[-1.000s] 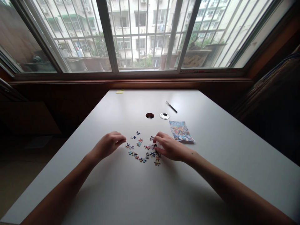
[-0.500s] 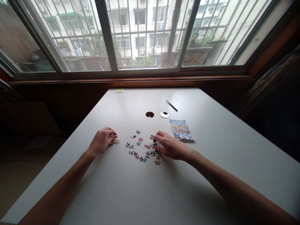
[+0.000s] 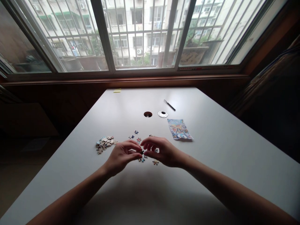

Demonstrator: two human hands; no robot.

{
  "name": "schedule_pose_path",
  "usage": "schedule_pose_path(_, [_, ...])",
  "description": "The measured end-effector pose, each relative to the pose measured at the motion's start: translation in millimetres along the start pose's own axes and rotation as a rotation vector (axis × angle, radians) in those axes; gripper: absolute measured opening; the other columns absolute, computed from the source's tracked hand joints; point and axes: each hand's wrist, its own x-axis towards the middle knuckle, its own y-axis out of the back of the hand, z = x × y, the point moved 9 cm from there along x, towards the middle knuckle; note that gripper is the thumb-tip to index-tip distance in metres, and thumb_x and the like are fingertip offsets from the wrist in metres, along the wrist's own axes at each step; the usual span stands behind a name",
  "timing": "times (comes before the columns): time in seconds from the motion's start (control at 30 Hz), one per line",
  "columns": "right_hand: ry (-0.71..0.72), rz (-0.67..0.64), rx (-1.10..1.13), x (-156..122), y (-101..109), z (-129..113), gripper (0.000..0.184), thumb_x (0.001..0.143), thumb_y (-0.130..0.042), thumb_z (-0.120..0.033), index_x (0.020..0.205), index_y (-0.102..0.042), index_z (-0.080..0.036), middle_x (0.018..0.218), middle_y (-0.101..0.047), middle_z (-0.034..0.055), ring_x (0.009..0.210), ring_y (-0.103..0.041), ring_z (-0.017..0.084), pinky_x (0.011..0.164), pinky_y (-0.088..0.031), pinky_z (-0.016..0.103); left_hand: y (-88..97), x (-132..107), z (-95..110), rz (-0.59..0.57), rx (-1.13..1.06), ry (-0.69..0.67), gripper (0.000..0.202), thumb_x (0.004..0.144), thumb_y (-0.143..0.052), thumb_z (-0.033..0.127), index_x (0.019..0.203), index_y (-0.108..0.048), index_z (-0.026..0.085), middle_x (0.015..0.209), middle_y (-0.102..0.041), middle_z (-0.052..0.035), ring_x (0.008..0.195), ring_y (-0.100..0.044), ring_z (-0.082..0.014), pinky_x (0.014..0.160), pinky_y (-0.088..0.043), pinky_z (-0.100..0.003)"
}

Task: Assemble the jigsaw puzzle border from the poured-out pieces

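Over the middle of the table, my left hand (image 3: 123, 154) pinches a small dark jigsaw puzzle piece (image 3: 142, 152) between thumb and fingers. Facing it is my right hand (image 3: 162, 151), its fingers curled and its thumb apart from them, the tips close to that piece. Whether they touch it I cannot tell. Colourful puzzle pieces lie under and around both hands, such as a loose piece (image 3: 136, 132) behind them and another piece (image 3: 155, 162) in front. My hands hide many of the others. A pile of puzzle pieces (image 3: 104, 143), mostly pale side up, lies left of my left hand.
Behind my right hand lies a colourful picture sheet (image 3: 180, 129) on the white table (image 3: 206, 137). Farther back are a pen (image 3: 169, 105), a round metal cover (image 3: 162, 114) and a cable hole (image 3: 147, 114). A yellow slip (image 3: 117, 91) sits at the far edge, below the window.
My left hand has moved right, from the pile to the middle, uncovering the pile, and now holds a dark piece. My right hand has shifted slightly left and turned toward it.
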Motion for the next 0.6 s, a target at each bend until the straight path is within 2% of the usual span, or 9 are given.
schedule_pose_path(0.1, [-0.038,0.052,0.050,-2,-5,-1,0.013,0.086,-0.066,-0.025,0.096,-0.067,-0.018,0.080,-0.067,0.0022,0.071,-0.061,0.012,0.065,-0.049,0.025,-17.2,-3,-7,-0.052,-0.119,0.081,0.020,0.074,-0.081,0.020,0.093,-0.076,0.014,0.105,-0.064,-0.0097,0.096,-0.066,-0.0214,0.086,-0.059,-0.036])
schedule_pose_path(0.2, [-0.142,0.121,0.115,-4,-3,12,0.012,0.084,-0.068,-0.028,0.085,-0.066,-0.017,0.070,-0.065,0.0013,0.061,-0.057,0.011,0.055,-0.045,0.023,-17.1,-3,-10,-0.059,-0.164,0.104,0.024,0.073,-0.081,0.017,0.096,-0.076,0.014,0.108,-0.063,-0.0094,0.098,-0.066,-0.0221,0.093,-0.057,-0.039])
schedule_pose_path(0.27, [-0.198,0.114,0.182,-5,-6,20,0.015,0.084,-0.067,-0.031,0.082,-0.063,-0.017,0.066,-0.064,0.0008,0.058,-0.055,0.011,0.050,-0.042,0.022,-14.8,-3,-10,-0.047,-0.159,0.095,0.024,0.073,-0.081,0.017,0.096,-0.076,0.014,0.108,-0.063,-0.0094,0.097,-0.067,-0.0219,0.092,-0.057,-0.040])
schedule_pose_path(0.6, [-0.250,0.070,0.277,-7,-10,23,0.019,0.086,-0.064,-0.036,0.089,-0.056,-0.019,0.069,-0.064,0.0004,0.061,-0.060,0.013,0.051,-0.045,0.023,-14.4,-3,-13,-0.034,-0.102,0.064,0.030,0.077,-0.079,0.026,0.105,-0.076,0.017,0.114,-0.064,-0.0116,0.098,-0.068,-0.0237,0.092,-0.059,-0.041])
